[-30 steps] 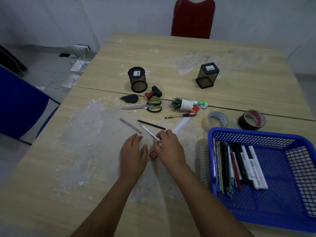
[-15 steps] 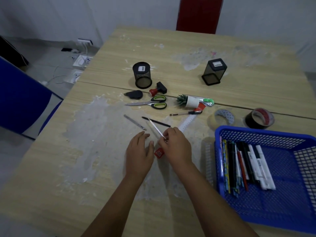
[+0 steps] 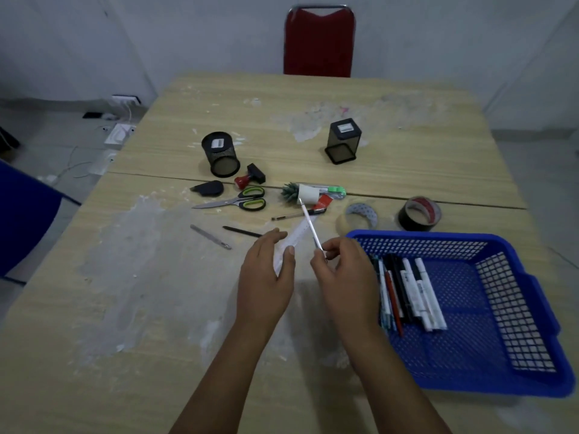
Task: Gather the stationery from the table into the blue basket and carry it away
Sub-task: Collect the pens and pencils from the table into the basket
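The scuffed wooden table (image 3: pixel 407 170) fills my view. My left hand (image 3: pixel 266 277) lies flat, fingers relaxed; my right hand (image 3: pixel 344 277) pinches a white pen (image 3: pixel 308 221). At three o'clock sits the blue basket (image 3: pixel 532 380); scissors (image 3: pixel 238 201) lie at twelve.

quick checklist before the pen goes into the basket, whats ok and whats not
1. Pen held: ok. The right hand pinches the white pen at its near end, and the pen is off the table.
2. Room in the blue basket: ok. The pens in the basket lie along its left side; the rest of the floor is bare.
3. Path to the basket: ok. Its near left rim is right beside the right hand.
4. Left hand free: ok. It lies open and flat over the clear ruler.
5. Red sharpener: cannot tell. It is not in view.
6. Table cleared: not ok. The scissors and tape rolls remain.
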